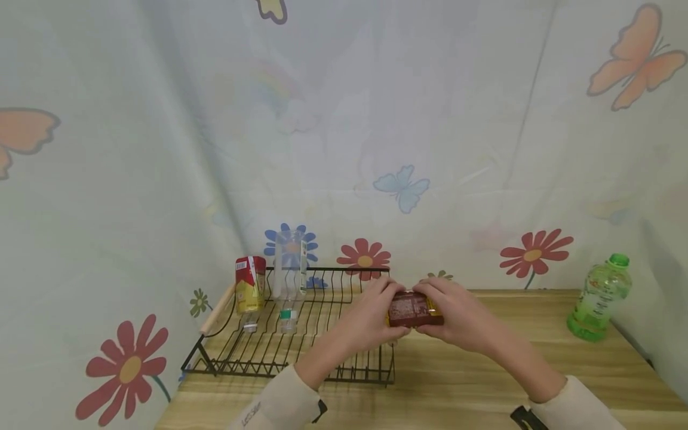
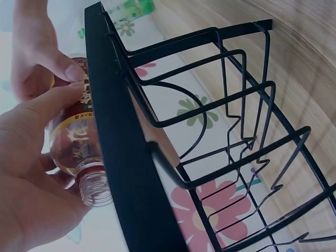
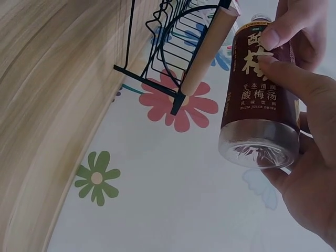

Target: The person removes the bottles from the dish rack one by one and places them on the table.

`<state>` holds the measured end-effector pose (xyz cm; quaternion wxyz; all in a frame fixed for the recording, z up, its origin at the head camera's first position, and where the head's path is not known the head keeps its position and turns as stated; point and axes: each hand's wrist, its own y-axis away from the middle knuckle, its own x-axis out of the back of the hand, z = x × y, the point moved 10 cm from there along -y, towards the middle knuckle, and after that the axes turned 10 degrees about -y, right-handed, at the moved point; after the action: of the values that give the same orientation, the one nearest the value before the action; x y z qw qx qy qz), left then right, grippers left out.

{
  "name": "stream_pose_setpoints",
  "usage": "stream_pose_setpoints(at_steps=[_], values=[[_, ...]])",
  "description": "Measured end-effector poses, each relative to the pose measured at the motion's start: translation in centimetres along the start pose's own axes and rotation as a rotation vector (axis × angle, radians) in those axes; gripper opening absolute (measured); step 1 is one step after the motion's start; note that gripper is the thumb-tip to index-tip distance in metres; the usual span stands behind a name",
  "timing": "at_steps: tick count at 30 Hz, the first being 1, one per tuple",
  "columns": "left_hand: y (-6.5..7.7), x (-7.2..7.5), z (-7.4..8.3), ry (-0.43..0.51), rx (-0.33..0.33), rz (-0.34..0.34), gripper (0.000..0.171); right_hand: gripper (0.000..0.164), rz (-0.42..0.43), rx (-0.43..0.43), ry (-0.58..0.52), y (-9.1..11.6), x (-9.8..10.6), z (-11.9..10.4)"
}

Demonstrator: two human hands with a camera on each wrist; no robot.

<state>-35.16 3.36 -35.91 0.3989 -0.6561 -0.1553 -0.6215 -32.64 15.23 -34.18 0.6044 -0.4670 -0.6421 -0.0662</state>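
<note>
A plum juice bottle (image 1: 414, 312) with a dark red-brown label lies sideways between both hands, raised near the rack's right end. My left hand (image 1: 371, 316) grips its neck-side half, and my right hand (image 1: 457, 313) grips the half toward the base. In the left wrist view, the bottle's bare threaded mouth (image 2: 96, 186) shows no cap. The see-through base (image 3: 260, 142) appears in the right wrist view, below the printed label. Both thumbs press on the label, close together. Some fingers are hidden behind the bottle.
A black wire rack (image 1: 301, 371) with a wooden handle (image 1: 217, 309) stands on the wooden table (image 1: 457, 388). At its left are a red-and-gold container (image 1: 250, 283) and a clear bottle (image 1: 289, 263). A green-capped bottle (image 1: 599, 298) stands far right. A printed curtain (image 1: 457, 119) hangs behind.
</note>
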Motion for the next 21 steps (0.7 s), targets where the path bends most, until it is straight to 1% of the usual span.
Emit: stream_pose_setpoints(at_steps=[5, 8, 11, 15, 21], values=[[-0.32, 0.01, 0.31, -0.06, 0.0, 0.003, 0.068, 0.075, 0.002, 0.014, 0.026, -0.09, -0.2, -0.04], [-0.48, -0.07, 0.55, -0.101, -0.002, -0.002, 0.068, 0.076, -0.001, 0.037, 0.056, -0.09, -0.4, -0.23], [-0.54, -0.24, 0.65, -0.122, 0.001, -0.009, 0.068, 0.076, 0.003, 0.06, 0.083, -0.04, -0.53, -0.4], [-0.55, -0.37, 0.63, -0.119, 0.011, -0.008, 0.069, 0.075, 0.017, 0.063, 0.088, 0.01, -0.56, -0.35], [-0.54, -0.18, 0.69, -0.102, 0.022, 0.002, 0.069, 0.075, 0.035, 0.067, 0.083, 0.07, -0.56, -0.38]])
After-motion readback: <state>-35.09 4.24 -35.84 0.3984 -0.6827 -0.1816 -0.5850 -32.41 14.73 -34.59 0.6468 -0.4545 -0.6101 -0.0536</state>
